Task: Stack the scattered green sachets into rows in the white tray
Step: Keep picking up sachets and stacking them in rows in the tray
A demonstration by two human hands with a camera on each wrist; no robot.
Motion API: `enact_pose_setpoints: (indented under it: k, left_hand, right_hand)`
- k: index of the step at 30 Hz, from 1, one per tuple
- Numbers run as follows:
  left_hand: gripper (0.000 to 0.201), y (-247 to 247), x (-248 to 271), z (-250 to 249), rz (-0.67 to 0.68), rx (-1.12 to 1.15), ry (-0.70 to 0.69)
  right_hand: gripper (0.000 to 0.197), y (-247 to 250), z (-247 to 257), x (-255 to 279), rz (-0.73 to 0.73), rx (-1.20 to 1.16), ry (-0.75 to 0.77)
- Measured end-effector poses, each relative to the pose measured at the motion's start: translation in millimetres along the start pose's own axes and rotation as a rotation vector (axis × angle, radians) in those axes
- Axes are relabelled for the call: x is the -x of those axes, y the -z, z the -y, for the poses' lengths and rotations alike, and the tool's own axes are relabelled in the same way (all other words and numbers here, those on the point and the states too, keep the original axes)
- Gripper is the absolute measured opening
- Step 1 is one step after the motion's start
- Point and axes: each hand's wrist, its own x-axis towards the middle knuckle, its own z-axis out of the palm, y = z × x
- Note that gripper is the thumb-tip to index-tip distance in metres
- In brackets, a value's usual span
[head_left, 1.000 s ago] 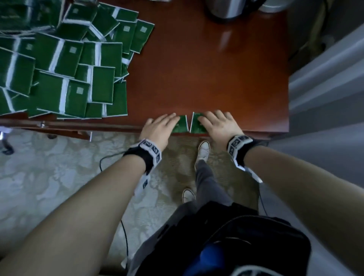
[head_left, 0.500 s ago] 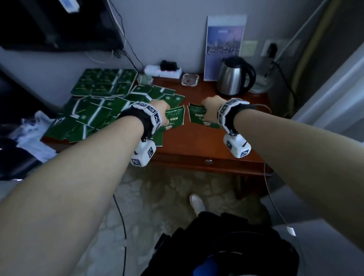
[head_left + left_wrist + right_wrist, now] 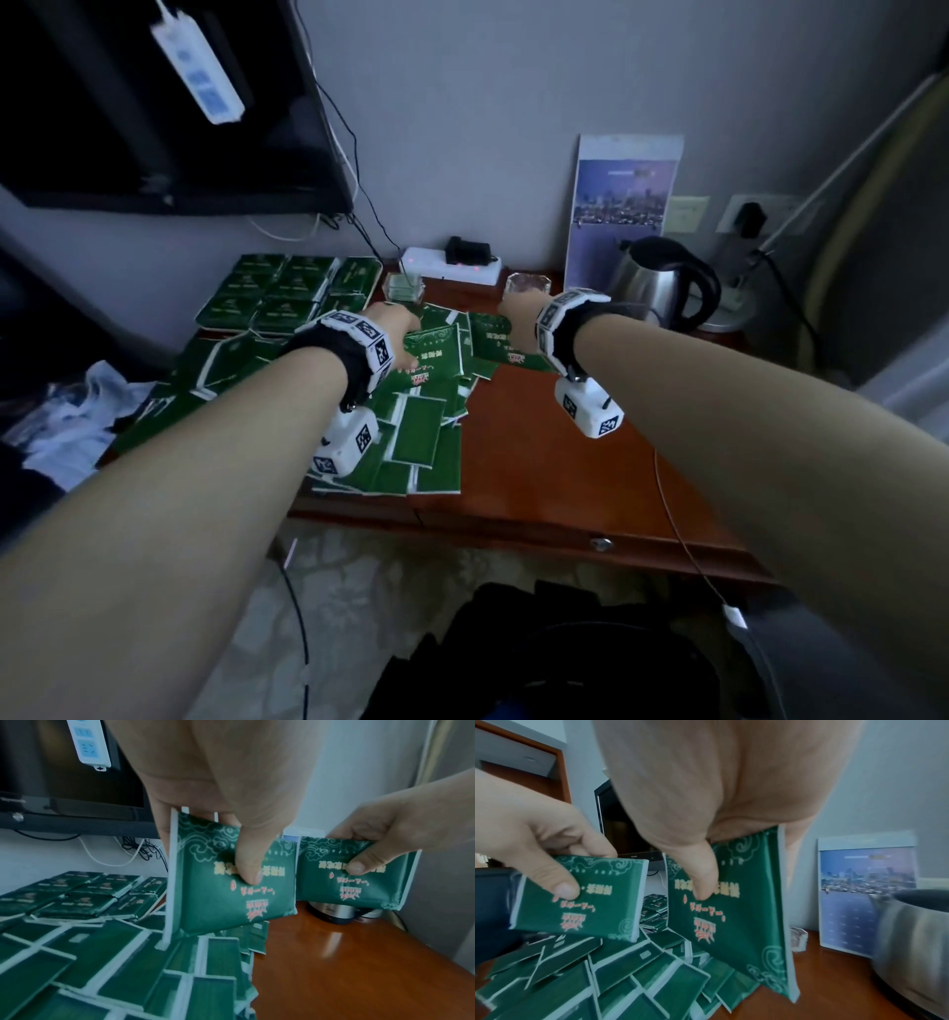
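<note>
Sachets, green with white sealed edges, lie in a loose overlapping heap across the left half of the tabletop. Behind the heap, at the back left, sits the tray, only a thin pale rim showing; neat rows of sachets already fill much of it.

Left hand pinches one sachet, thumb on the printed face, fingers behind, held upright above the heap. Right hand pinches a second sachet the same way, just beside the first. Neither touches the tabletop. Both hands are raised over the far side of the heap, near the tray's front edge.

Handling, as judged: thin, light packets, soft and slightly puffed in the middle, stiffer along the flat white seams. The film looks glossy, so likely slick; a thumb-and-finger pinch across the middle of the face seems secure enough. Gripping by a seam alone may let the packet swing.

Risks: loose sachets overlap and could slide off the front edge if the heap is nudged. A kettle and a glass stand at the back, clear of the path to the tray.
</note>
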Motion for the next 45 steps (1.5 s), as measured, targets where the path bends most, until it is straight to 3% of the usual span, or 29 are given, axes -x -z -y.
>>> enact_pose_setpoints:
  k: [4,9,15,19,26,36,45]
  left_hand:
    - [0.066,19,-46,46,0.005,-0.011,0.023]
    - [0.061,28,-84,100,0.044,-0.011,0.066]
    - [0.060,8,-107,168,0.118,0.021,0.136]
    - [0.058,-4,-125,229,0.154,0.022,0.166]
    - [0.051,-12,-179,334,0.163,-0.017,0.072]
    - [0.041,-17,-245,466,0.078,-0.028,-0.033]
    - [0.038,-33,-298,530,-0.072,0.025,-0.067]
  right_hand:
    - [0.049,12,37,-68,0.085,0.105,0.049]
    - [0.045,12,69,-142,0.129,0.130,0.065]
    - [0.045,8,114,-194,0.212,0.056,0.121]
    - [0.036,-9,155,-228,0.168,-0.017,0.143]
    - [0.043,-18,230,-293,0.216,-0.029,0.059]
    - [0.060,-36,337,-374,0.209,-0.024,0.019]
    - [0.064,-56,371,-426,0.163,0.013,0.024]
